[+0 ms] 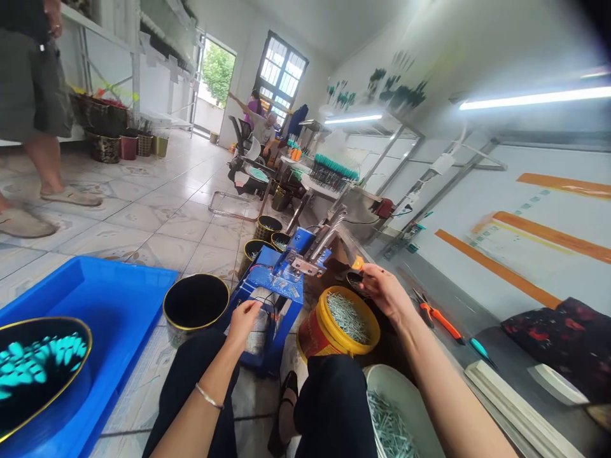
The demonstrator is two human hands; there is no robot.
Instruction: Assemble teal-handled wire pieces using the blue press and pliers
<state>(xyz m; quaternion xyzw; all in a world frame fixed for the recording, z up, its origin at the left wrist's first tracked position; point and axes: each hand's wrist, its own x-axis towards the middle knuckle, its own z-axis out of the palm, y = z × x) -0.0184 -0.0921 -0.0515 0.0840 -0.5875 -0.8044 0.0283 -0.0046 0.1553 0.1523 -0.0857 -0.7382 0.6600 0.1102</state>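
A small blue bench press [286,280] with a metal head stands in front of me at knee height. My left hand [244,323] is at the near edge of its plate, thumb and fingertips pinched together; anything between them is too small to make out. My right hand [386,294] is closed around the orange end [358,263] of a metal lever [344,243] that angles down from the press. A yellow bucket [372,346] full of thin metal pins [348,318] stands under my right hand. To its near right, a white tub [382,375] holds more metal pins.
A dark bin [196,302] and a blue tray [143,270] lie left; a gold-rimmed bin [88,331] of turquoise-tipped pieces stands at the tray. Orange-handled pliers [446,323] rest on the grey bench. A person [33,95] stands at left; others sit farther back.
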